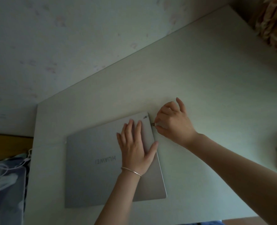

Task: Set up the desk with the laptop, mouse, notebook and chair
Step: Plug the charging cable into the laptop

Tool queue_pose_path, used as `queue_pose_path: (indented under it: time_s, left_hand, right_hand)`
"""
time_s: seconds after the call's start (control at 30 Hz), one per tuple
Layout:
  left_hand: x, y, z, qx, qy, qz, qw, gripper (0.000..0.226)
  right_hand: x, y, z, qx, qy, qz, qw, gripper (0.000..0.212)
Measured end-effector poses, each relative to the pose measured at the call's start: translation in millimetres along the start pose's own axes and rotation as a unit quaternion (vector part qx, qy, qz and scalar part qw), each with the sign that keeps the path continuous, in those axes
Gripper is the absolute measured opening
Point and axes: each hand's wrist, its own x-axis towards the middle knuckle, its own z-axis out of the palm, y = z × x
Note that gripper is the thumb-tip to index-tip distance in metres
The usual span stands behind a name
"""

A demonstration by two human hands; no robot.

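Left hand [135, 147] flat on laptop [98, 168]

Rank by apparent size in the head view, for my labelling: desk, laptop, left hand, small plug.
1. Desk
2. Laptop, lid closed
3. Left hand, flat on the laptop lid
4. Small plug, pinched in the right hand fingers

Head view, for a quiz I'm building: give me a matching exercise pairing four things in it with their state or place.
Things:
1. laptop
2. left hand
3. right hand
4. bracelet

States or places:
A. pinches a small plug at the laptop's side edge
B. closed, flat on the desk
C. around the left wrist
D. rests flat on the lid, fingers straight

Pairs: 1-B, 2-D, 3-A, 4-C
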Motion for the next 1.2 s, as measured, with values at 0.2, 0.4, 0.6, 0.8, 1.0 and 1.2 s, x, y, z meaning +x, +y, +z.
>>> queue_pose_path:
  time_s: [0.2, 0.4, 0.6, 0.8, 1.0, 1.2]
  left_hand:
    - [-1, 0, 0, 0.0, 0.001, -0.001, 1.0, 0.081]
    - [-1, 0, 0, -0.004, 0.005, -0.002, 1.0, 0.081]
    - [-1, 0, 1, -0.007, 0.008, 0.001, 1.0, 0.081]
    - [-2, -1, 1, -0.011, 0.007, 0.001, 1.0, 0.081]
    - [-1, 0, 1, -0.004, 0.006, 0.001, 1.0, 0.081]
    - [-2, -2, 1, -0.005, 0.008, 0.006, 1.0, 0.077]
  right_hand:
    - [1, -1, 2, 0.003, 0.012, 0.001, 1.0, 0.011]
    - [-1, -1, 0, 0.018, 0.003, -0.003, 1.0, 0.012]
    - [0, -3, 1, 0.001, -0.012, -0.014, 1.0, 0.01]
    - [1, -8, 2, 0.012, -0.024, -0.005, 1.0, 0.01]
    - [-5, -15, 1, 0.028, -0.013, 0.037, 0.999, 0.011]
    - [-26, -25, -3, 0.043, 0.038, 0.133, 0.99, 0.032]
